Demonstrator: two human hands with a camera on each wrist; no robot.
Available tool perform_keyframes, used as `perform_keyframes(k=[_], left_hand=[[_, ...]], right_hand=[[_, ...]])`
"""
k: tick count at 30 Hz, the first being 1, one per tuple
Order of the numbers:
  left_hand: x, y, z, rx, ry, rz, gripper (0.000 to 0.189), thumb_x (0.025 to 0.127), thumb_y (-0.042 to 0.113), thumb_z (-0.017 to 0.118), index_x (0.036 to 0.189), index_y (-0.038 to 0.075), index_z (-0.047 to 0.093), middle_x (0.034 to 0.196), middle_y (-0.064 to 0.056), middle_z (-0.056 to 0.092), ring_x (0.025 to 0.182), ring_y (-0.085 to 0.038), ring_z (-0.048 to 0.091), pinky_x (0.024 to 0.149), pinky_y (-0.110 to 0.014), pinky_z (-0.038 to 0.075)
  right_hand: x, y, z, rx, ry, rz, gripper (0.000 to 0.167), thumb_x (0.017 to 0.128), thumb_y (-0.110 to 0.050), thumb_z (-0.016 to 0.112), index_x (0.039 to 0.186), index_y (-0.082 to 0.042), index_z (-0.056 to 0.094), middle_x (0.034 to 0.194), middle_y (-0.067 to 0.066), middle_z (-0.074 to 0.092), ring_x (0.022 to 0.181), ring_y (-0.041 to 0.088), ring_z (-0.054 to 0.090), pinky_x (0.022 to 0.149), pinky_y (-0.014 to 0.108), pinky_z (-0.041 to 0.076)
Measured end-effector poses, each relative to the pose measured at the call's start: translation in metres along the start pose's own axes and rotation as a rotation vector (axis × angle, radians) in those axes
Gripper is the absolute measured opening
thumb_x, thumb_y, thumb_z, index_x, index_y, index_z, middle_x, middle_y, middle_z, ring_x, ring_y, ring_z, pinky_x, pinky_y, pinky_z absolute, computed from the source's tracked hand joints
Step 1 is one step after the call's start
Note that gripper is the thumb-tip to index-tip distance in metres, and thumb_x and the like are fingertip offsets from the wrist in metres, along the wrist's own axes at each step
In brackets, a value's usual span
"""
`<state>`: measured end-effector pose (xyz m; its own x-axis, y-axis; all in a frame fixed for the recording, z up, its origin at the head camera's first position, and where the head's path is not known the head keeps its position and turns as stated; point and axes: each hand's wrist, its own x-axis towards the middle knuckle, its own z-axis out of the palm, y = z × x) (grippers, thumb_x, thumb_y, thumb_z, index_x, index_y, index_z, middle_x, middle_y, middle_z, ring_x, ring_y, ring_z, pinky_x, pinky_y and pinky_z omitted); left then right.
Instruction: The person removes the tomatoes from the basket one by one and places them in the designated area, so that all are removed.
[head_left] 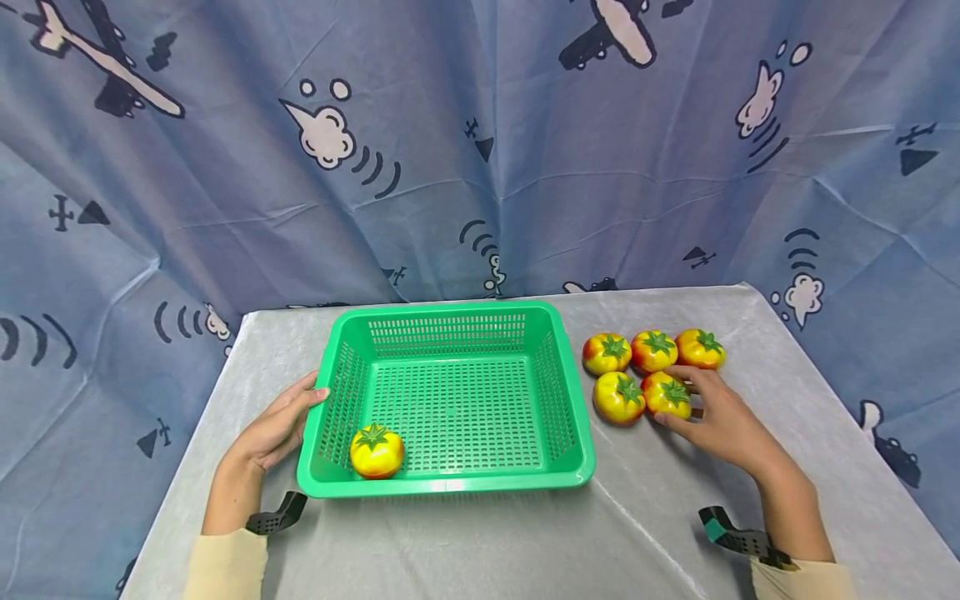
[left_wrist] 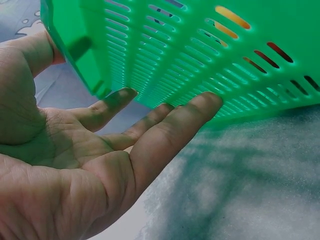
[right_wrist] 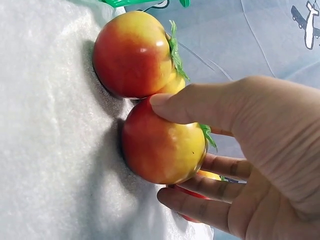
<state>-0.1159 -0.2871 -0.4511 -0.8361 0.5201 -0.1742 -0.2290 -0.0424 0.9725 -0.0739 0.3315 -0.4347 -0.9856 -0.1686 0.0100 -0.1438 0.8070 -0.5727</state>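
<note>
A green plastic basket [head_left: 450, 483] with slotted walls stands on the table, one yellow-red tomato [head_left: 377, 452] in its near left corner. My left hand [head_left: 273, 429] holds the basket's left side, thumb over the rim; in the left wrist view its fingers [left_wrist: 170, 135] lie against the slotted outer wall. To the right of the basket, my right hand [head_left: 716, 417] grips a yellow-red tomato [head_left: 666, 395] with a green leafy top. Its thumb [right_wrist: 195, 102] lies on one side of that tomato and the other fingers are round the opposite side. The tomato appears to rest on the table.
Next to the gripped tomato lies another tomato [head_left: 618, 398]. Behind them sit three more in a row: a left one [head_left: 606, 354], a middle one [head_left: 654, 351] and a right one [head_left: 701, 348]. A grey-white cloth [head_left: 480, 550] covers the table; a blue patterned curtain [head_left: 435, 167] hangs behind.
</note>
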Motion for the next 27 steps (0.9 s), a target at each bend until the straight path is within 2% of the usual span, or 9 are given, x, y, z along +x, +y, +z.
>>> perform_keyframes(k=[9, 14, 19, 22, 27], left_hand=[[0.0, -0.002, -0.001, 0.004, 0.01, -0.011, 0.071, 0.116, 0.021, 0.036, 0.167, -0.006, -0.005, 0.136, 0.008, 0.067, 0.121, -0.01, 0.07, 0.098, -0.033, 0.063], [0.001, -0.003, -0.001, 0.007, 0.009, -0.007, 0.07, 0.116, 0.022, 0.037, 0.167, -0.005, -0.004, 0.136, 0.007, 0.067, 0.121, -0.011, 0.07, 0.098, -0.033, 0.063], [0.001, -0.002, 0.001, 0.006, 0.007, -0.013, 0.07, 0.116, 0.021, 0.037, 0.167, -0.005, -0.003, 0.135, 0.007, 0.068, 0.12, -0.011, 0.071, 0.097, -0.034, 0.063], [0.001, -0.001, 0.001, 0.012, 0.011, -0.02, 0.07, 0.116, 0.022, 0.037, 0.167, -0.005, -0.002, 0.134, 0.006, 0.068, 0.119, -0.011, 0.071, 0.097, -0.034, 0.064], [0.001, -0.001, 0.001, 0.028, 0.03, -0.023, 0.071, 0.115, 0.023, 0.039, 0.167, -0.004, -0.001, 0.134, 0.006, 0.067, 0.119, -0.011, 0.071, 0.097, -0.034, 0.063]], right_hand=[[0.0, -0.001, -0.002, -0.033, -0.012, 0.018, 0.077, 0.094, -0.031, 0.083, 0.153, 0.002, 0.045, 0.148, 0.037, 0.048, 0.125, 0.058, 0.057, 0.099, 0.074, 0.05], [-0.001, -0.003, -0.007, -0.04, 0.011, 0.005, 0.074, 0.095, -0.03, 0.081, 0.154, -0.001, 0.046, 0.149, 0.035, 0.05, 0.125, 0.057, 0.057, 0.099, 0.074, 0.049], [-0.003, -0.006, -0.009, -0.041, 0.02, 0.004, 0.074, 0.098, -0.031, 0.078, 0.155, 0.002, 0.044, 0.149, 0.036, 0.05, 0.128, 0.056, 0.055, 0.101, 0.074, 0.049], [-0.005, -0.013, -0.009, -0.045, 0.061, -0.007, 0.074, 0.099, -0.03, 0.077, 0.155, 0.004, 0.043, 0.147, 0.035, 0.052, 0.13, 0.055, 0.053, 0.103, 0.076, 0.045], [-0.004, -0.033, -0.007, -0.048, 0.198, -0.093, 0.065, 0.096, -0.019, 0.079, 0.151, 0.0, 0.051, 0.143, 0.029, 0.056, 0.123, 0.049, 0.058, 0.099, 0.072, 0.046]])
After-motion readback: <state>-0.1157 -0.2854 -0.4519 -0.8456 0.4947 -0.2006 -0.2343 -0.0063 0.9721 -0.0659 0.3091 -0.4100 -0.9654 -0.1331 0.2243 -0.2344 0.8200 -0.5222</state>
